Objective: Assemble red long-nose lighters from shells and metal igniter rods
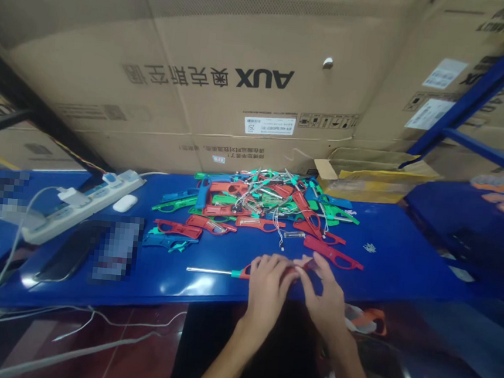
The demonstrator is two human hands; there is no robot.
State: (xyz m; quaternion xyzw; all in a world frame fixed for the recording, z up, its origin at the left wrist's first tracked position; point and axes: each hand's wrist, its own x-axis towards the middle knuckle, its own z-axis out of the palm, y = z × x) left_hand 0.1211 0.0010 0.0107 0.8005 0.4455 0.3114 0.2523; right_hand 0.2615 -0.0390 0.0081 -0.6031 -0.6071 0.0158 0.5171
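Head view, left hand (266, 284) and right hand (325, 295), both grips closed around red long-rod lighter (244, 273)

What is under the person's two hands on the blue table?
Under the left hand and right hand lies a red handle with a metal rod pointing left, on the blue table. The fingers cover most of the handle.
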